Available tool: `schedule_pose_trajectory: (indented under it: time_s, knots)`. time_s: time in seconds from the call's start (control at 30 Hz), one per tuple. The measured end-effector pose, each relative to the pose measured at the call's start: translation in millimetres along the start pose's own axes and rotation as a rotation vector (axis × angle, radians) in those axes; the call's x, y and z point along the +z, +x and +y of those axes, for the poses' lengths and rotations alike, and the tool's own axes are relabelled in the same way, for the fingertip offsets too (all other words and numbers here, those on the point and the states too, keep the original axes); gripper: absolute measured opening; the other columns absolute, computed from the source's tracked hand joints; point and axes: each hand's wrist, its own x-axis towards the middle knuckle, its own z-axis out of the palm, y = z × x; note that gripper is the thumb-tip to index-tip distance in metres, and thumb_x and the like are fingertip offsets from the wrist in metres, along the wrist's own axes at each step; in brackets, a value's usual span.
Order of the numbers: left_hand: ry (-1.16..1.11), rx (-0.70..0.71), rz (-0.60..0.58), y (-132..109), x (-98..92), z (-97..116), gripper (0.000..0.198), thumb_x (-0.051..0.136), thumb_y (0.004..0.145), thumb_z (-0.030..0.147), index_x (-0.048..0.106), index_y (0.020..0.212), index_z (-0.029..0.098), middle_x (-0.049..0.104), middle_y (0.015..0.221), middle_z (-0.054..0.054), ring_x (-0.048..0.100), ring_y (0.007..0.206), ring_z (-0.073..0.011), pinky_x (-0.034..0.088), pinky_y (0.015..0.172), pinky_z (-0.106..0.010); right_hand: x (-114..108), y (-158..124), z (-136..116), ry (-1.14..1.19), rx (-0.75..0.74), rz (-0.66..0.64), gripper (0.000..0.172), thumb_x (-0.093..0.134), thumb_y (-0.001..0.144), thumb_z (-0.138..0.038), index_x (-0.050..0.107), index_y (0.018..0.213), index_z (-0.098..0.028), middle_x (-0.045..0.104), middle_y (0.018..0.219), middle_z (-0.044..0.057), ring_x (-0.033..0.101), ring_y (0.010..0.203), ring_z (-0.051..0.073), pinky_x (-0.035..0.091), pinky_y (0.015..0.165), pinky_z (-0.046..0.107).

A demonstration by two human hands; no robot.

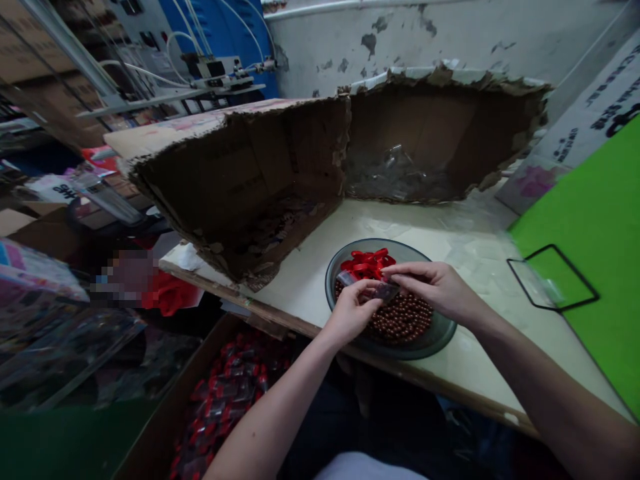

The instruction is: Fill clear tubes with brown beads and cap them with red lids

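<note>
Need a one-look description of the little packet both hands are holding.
On the pale table, find the round grey dish at its near edge. Above it, the left hand and right hand pinch a small clear packet. Unlike the loose brown beads and red loops beneath, it is see-through and held up.

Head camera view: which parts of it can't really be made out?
1. Small clear packet, head view: the fingers of the left hand and right hand cover most of it, so its contents are unclear.
2. Bowl: both hands hide part of the brown beads and red ribbons.
3. Box of red packets: dim, and cut off by the bottom edge.
4. Pixelated patch, left of the table: blurred.
</note>
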Motion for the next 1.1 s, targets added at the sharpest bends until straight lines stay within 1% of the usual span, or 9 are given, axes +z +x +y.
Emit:
schedule_pose_trajectory:
  time_s: [0.13, 0.27, 0.47, 0.6, 0.7, 0.77, 0.87, 1.0, 1.1]
  knots:
    - [-0.087, -0.03, -0.019, -0.6, -2.2, 1.0, 0.028, 0.065, 0.07, 0.015, 0.065, 0.098, 0.015, 0.067, 0.087, -0.005, 0.06, 0.083, -0.0148, 0.046, 0.08, -0.028, -2.3, 2.8, -0.3, 0.052, 0.019, 0.045, 0.03, 0.063, 0.079, -0.043, 0.072, 0.099, -0.022, 0.072, 0.092, 0.004, 0.059, 0.061, 0.012, 0.05, 0.062, 0.027]
    - [-0.264, -0.032, 0.038, -2.6, -14.1, 5.8, 0.023, 0.069, 0.072, 0.023, 0.063, 0.093, 0.016, 0.066, 0.099, -0.006, 0.061, 0.088, -0.0158, 0.05, 0.079, -0.029, -10.9, 12.2, 22.9, -0.068, 0.097, 0.127, 0.031, 0.059, 0.08, -0.044, 0.07, 0.1, -0.022, 0.072, 0.09, 0.003, 0.061, 0.064, 0.014, 0.049, 0.063, 0.028]
    - [-0.369, 0.102, 0.27, -11.3, -53.1, 19.0, 0.022, 0.07, 0.074, 0.025, 0.058, 0.091, 0.017, 0.068, 0.098, -0.006, 0.066, 0.089, -0.0156, 0.051, 0.078, -0.026, 5.2, 32.9, 72.0, -0.544, 0.157, -0.175, 0.016, 0.061, 0.077, -0.036, 0.068, 0.081, -0.022, 0.073, 0.087, 0.002, 0.065, 0.083, 0.02, 0.046, 0.076, 0.029]
    - [-0.312, 0.133, 0.315, -19.5, -67.8, 20.9, 0.021, 0.067, 0.077, 0.026, 0.057, 0.093, 0.018, 0.07, 0.094, -0.007, 0.067, 0.089, -0.0176, 0.052, 0.076, -0.026, 31.4, 44.2, 79.7, -0.683, 0.202, -0.186, 0.021, 0.068, 0.071, -0.04, 0.065, 0.078, -0.021, 0.072, 0.082, 0.004, 0.065, 0.078, 0.021, 0.045, 0.067, 0.028]
    - [-0.268, 0.113, 0.321, -24.2, -67.5, 17.9, 0.021, 0.066, 0.078, 0.027, 0.058, 0.095, 0.017, 0.07, 0.094, -0.006, 0.067, 0.09, -0.0173, 0.052, 0.076, -0.025, 36.7, 48.0, 79.7, -0.762, 0.236, -0.188, 0.022, 0.072, 0.066, -0.036, 0.064, 0.079, -0.021, 0.07, 0.079, 0.005, 0.064, 0.076, 0.023, 0.043, 0.063, 0.028]
    - [-0.242, 0.1, 0.298, -25.9, -64.2, 15.7, 0.022, 0.065, 0.079, 0.028, 0.059, 0.098, 0.018, 0.069, 0.096, -0.006, 0.066, 0.09, -0.0169, 0.052, 0.077, -0.026, 31.0, 46.4, 78.1, -0.692, 0.207, -0.185, 0.019, 0.07, 0.069, -0.036, 0.064, 0.077, -0.02, 0.07, 0.079, 0.005, 0.063, 0.076, 0.023, 0.043, 0.064, 0.03]
    - [-0.187, 0.078, 0.229, -25.9, -55.9, 15.1, 0.026, 0.063, 0.081, 0.03, 0.06, 0.104, 0.017, 0.067, 0.1, -0.006, 0.065, 0.088, -0.0157, 0.051, 0.08, -0.028, 15.3, 36.6, 70.4, -0.39, 0.203, -0.179, 0.024, 0.063, 0.075, -0.042, 0.064, 0.081, -0.019, 0.069, 0.083, 0.005, 0.063, 0.077, 0.021, 0.046, 0.067, 0.031]
    - [-0.126, 0.032, 0.149, -21.2, -36.5, 18.7, 0.031, 0.062, 0.081, 0.033, 0.06, 0.107, 0.017, 0.066, 0.1, -0.007, 0.063, 0.082, -0.0141, 0.052, 0.076, -0.026, -1.8, 13.2, 49.1, 0.068, 0.257, -0.19, 0.043, 0.062, 0.078, -0.043, 0.057, 0.114, -0.02, 0.067, 0.098, 0.006, 0.063, 0.086, 0.02, 0.053, 0.072, 0.032]
    - [-0.109, -0.014, 0.092, -16.0, -18.1, 19.7, 0.03, 0.061, 0.081, 0.034, 0.059, 0.106, 0.016, 0.065, 0.1, -0.007, 0.061, 0.076, -0.0127, 0.051, 0.07, -0.025, -5.9, -4.9, 30.2, 0.063, 0.148, -0.114, 0.053, 0.061, 0.081, -0.041, 0.047, 0.131, -0.028, 0.067, 0.106, 0.004, 0.063, 0.092, 0.019, 0.053, 0.079, 0.034]
